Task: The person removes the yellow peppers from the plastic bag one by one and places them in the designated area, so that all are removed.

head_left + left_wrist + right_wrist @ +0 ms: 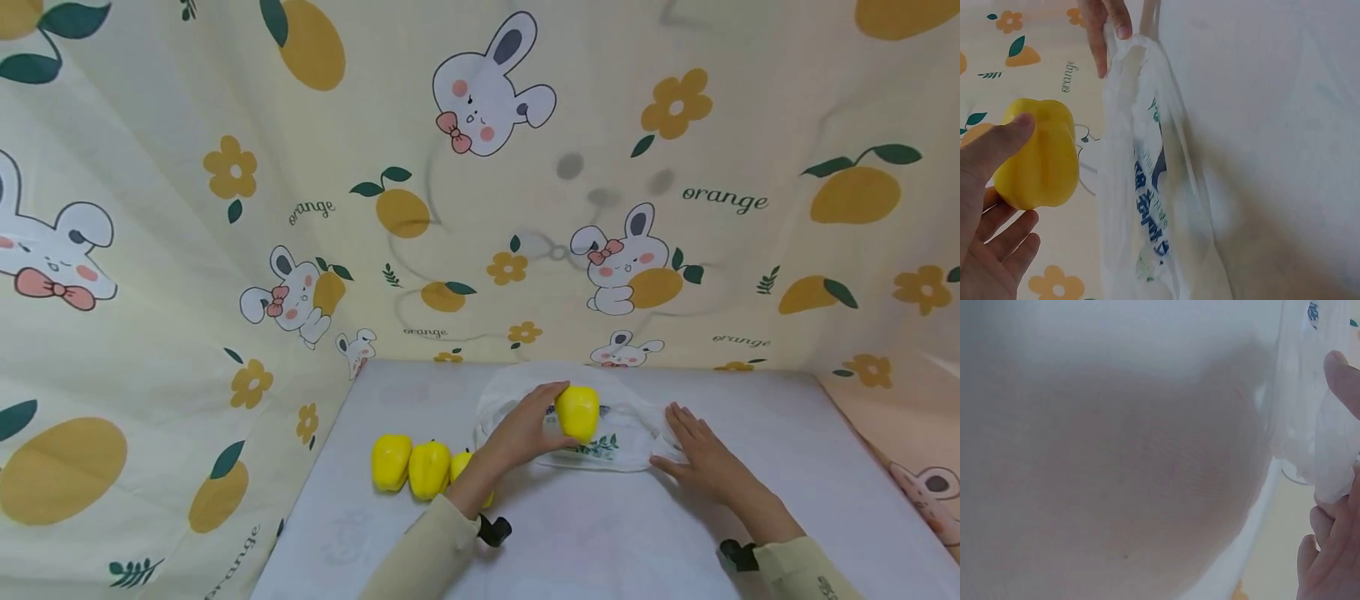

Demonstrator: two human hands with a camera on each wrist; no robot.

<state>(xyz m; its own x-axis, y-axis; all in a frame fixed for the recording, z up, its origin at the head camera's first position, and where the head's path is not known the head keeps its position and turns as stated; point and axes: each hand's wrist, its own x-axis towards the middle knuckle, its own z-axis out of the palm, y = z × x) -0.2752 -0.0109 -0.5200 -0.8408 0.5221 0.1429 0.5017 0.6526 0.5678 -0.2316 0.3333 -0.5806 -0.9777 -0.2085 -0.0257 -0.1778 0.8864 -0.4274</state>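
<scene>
A yellow bell pepper point(578, 414) is held in my left hand point(527, 429), above a white plastic bag point(633, 454) with green and blue print. The left wrist view shows the thumb on the pepper's point(1044, 156) near side and the fingers beneath it. My right hand point(705, 458) is at the bag's right end, fingers extended and thumb spread apart, touching the plastic. In the right wrist view, part of the bag point(1310, 412) lies between thumb and fingers. Left of the bag sit more yellow peppers point(430, 471), one partly hidden behind my left forearm.
A white table point(585, 533) carries the bag and peppers. Behind it and along the sides hangs a cream curtain point(480, 217) printed with rabbits, oranges and flowers. Dark straps point(494, 531) sit at both wrists, by the sleeve cuffs.
</scene>
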